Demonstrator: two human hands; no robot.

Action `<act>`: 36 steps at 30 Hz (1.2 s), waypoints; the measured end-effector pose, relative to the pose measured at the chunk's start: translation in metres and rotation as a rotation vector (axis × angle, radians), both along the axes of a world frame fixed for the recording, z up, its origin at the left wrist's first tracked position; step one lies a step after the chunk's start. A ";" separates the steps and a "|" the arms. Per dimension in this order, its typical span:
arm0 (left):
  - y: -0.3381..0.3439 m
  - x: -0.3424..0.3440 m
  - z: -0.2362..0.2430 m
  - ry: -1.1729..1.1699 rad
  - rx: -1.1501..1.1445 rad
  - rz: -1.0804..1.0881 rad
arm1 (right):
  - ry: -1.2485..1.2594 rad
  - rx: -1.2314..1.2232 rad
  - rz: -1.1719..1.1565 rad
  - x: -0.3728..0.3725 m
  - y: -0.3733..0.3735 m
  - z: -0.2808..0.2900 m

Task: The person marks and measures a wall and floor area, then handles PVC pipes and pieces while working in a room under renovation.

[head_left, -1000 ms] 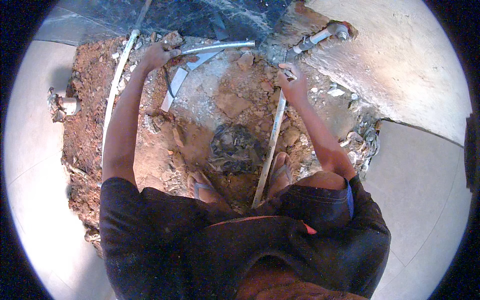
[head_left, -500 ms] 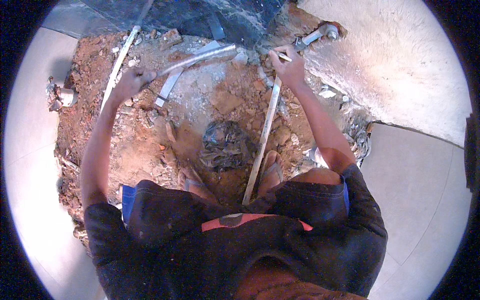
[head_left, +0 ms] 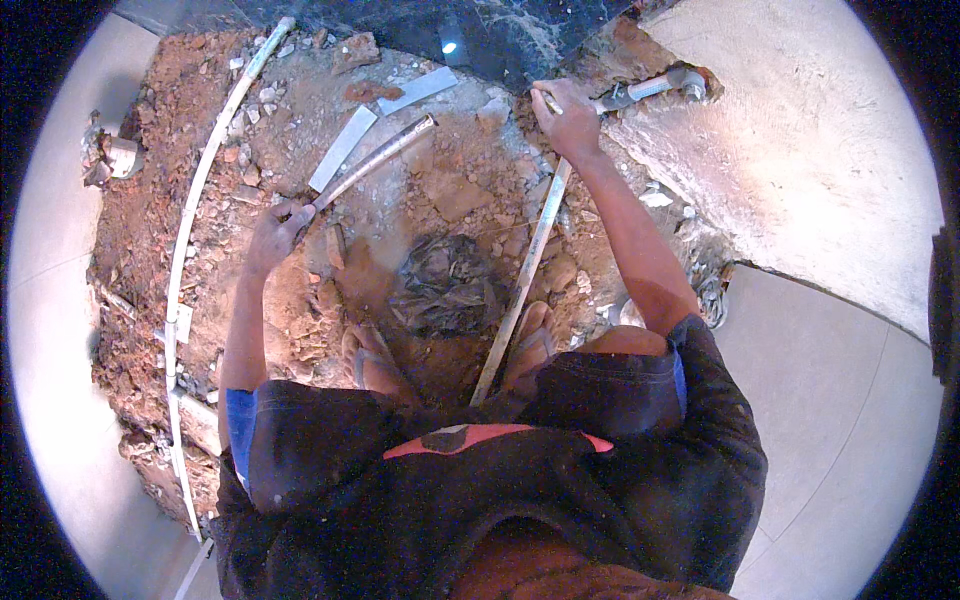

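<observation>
My left hand (head_left: 280,230) grips the near end of a short, shiny tube (head_left: 372,164), which slants up to the right over the rubble. My right hand (head_left: 565,122) is closed around the upper end of a long white pipe (head_left: 530,262), with a small pale object (head_left: 550,102) between its fingers, too small to name. The pipe runs down between my sandalled feet (head_left: 525,340). Two flat pale strips (head_left: 340,150) lie just beyond the short tube. An elbowed pipe fitting (head_left: 685,82) sticks out beside my right hand.
A thin white pipe (head_left: 195,210) runs along the left. Dark marble panelling (head_left: 420,25) borders the far side, a rough pale wall (head_left: 800,150) the right. Grey floor tiles (head_left: 820,420) edge the dug patch. A crumpled black plastic sheet (head_left: 445,285) lies in the middle, a pipe stub (head_left: 122,158) at the left edge.
My left hand has moved down toward me with the short tube, which now tilts more steeply. My right hand has risen slightly up and leftward.
</observation>
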State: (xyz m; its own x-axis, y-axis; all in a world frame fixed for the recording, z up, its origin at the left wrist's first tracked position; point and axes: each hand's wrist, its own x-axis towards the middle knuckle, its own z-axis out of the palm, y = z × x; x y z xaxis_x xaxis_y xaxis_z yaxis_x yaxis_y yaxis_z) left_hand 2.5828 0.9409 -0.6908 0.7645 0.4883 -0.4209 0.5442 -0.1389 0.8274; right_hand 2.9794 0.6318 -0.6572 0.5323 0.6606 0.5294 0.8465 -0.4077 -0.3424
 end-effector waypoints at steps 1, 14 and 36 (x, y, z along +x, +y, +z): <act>0.000 0.001 0.000 -0.022 0.000 0.003 | -0.026 -0.013 -0.004 0.000 0.001 -0.003; 0.002 0.004 0.003 0.007 -0.041 0.003 | -0.032 0.004 -0.004 -0.002 0.002 -0.023; -0.102 0.064 0.024 -0.265 -0.770 0.231 | 1.009 0.018 0.128 -0.138 0.000 -0.016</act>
